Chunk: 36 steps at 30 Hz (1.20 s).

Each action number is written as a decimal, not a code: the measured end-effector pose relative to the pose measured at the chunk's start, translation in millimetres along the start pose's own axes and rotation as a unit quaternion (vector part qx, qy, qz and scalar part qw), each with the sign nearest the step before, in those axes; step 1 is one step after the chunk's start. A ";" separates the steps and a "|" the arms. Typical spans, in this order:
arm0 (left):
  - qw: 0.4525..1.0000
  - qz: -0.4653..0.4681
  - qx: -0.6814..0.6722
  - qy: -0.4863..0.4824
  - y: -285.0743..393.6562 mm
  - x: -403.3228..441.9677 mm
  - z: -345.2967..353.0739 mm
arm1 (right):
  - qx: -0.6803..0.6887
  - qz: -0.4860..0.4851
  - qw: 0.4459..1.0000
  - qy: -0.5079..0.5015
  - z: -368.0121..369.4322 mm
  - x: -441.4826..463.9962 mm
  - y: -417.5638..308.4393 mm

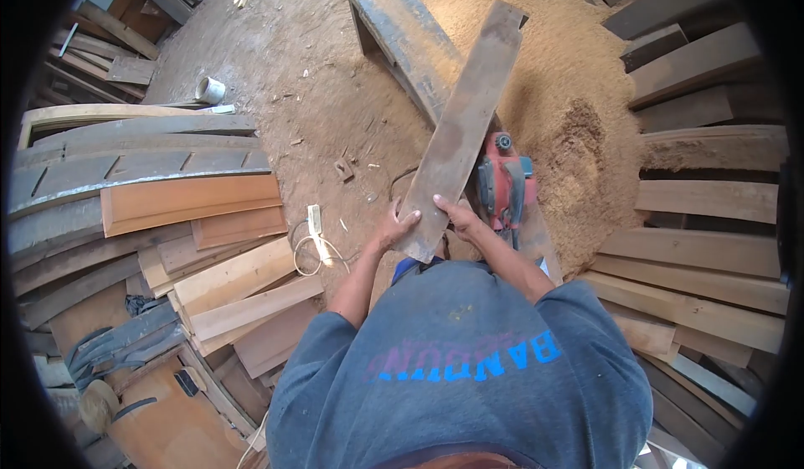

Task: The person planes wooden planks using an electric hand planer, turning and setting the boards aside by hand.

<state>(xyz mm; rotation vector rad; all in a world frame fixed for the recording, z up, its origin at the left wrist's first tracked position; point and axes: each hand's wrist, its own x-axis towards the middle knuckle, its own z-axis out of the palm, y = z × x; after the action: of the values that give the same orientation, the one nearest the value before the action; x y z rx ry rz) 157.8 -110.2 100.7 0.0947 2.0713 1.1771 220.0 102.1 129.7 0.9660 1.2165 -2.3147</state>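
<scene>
Grey T-shirt (469, 335) fabric lies nearest. Just past it, the left hand (397, 224) and right hand (460, 216) have their fingers clamped on opposite edges of a brown wooden plank (466, 117), near its close end, thumbs on top. Right beside the plank sits a red electric planer (502, 186). Farther off, the plank crosses over a worn desk (402, 29), with sawdust (599, 75) heaped to the right.

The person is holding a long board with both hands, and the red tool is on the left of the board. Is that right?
Not quite: the red tool is on the right of the board, as the head view shows. The left hand and right hand do hold it.
</scene>
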 end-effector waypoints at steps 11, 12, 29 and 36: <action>0.997 -0.001 -0.037 0.061 -38.8 2.5 30.4 | -0.297 -0.001 0.954 0.034 -23.0 5.4 -7.8; 0.996 -0.003 -0.060 0.069 -34.1 -2.9 35.2 | -0.311 0.001 0.950 0.035 -24.5 4.2 -9.7; 0.933 -0.041 -0.357 0.029 8.0 -16.5 12.6 | -0.217 -0.033 0.975 -0.032 3.3 28.0 -41.9; 0.873 -0.016 -0.486 0.026 47.0 3.7 28.7 | -0.328 -0.082 0.941 -0.027 -7.9 62.8 -79.7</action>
<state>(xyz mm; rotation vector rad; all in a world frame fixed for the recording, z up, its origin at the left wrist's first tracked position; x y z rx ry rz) 160.1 -61.2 125.9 -0.4531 1.2889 2.0641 132.6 154.2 128.4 0.5684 1.9218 -1.7993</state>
